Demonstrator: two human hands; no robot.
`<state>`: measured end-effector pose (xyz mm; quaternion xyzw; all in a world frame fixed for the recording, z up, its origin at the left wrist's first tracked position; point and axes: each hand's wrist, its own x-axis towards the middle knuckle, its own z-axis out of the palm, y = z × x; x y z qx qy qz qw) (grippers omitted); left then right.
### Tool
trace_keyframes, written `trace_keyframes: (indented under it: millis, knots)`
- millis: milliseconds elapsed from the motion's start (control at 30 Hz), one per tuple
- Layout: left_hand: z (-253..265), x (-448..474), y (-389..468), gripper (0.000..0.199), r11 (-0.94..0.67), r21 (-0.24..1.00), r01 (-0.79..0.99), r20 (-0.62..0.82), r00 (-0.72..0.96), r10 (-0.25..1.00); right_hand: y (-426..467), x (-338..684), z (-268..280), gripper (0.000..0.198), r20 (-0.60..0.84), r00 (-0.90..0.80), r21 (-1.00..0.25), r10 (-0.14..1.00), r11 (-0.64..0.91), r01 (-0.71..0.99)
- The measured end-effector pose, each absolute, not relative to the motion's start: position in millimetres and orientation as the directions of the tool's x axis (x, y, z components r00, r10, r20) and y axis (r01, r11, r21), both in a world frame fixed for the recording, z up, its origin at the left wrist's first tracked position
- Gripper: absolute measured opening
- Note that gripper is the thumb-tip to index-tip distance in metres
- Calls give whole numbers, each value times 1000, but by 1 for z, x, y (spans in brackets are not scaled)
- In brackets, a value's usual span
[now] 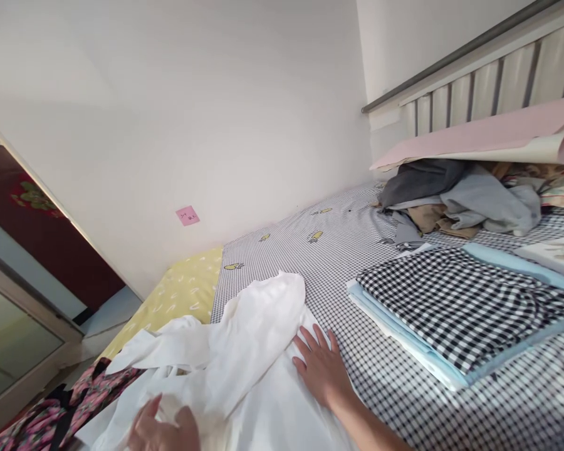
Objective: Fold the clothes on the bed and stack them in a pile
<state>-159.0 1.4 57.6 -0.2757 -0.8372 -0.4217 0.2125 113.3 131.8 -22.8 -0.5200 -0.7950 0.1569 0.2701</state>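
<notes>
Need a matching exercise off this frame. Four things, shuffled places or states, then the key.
Things:
1. White cloth
2. Pink note
3. Gingham cloth
4. Grey clothes

Places or states:
A. Folded, lying on light blue cloth
B. Heaped with brown cloth
C. Beneath the right hand
D. On the wall

Pairs: 1-C, 2-D, 3-A, 4-B

Soft light brightens the wall (263,138), while frame edges look stretched
</notes>
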Motion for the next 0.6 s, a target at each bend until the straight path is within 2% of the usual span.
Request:
trace_keyframes:
  millis: [67,133,233,300,367,433,600]
  knots:
    - [71,-137,19,46,354,449,821,742,-563,364,132,113,-25,52,281,-312,-527,907,418,740]
    - [79,-114,47,41,187,318,930,781,-368,504,131,113,-25,51,300,-308,-524,903,426,738]
    - [82,-85,100,38,21,188,982,636,-139,759,129,114,-24,49,302,-300,-527,905,421,738]
    - [80,-72,136,42,11,70,997,463,-42,885,128,115,-22,49,293,-297,-528,909,412,742]
    - [78,-63,168,48,60,-17,998,323,-52,945,129,116,-21,49,268,-297,-528,916,398,750]
    - [78,-60,193,50,128,-34,991,254,-115,960,130,116,-21,49,243,-306,-531,920,390,752]
    - [82,-64,214,22,223,-3,975,161,-220,962,131,118,-18,50,219,-314,-557,924,382,737]
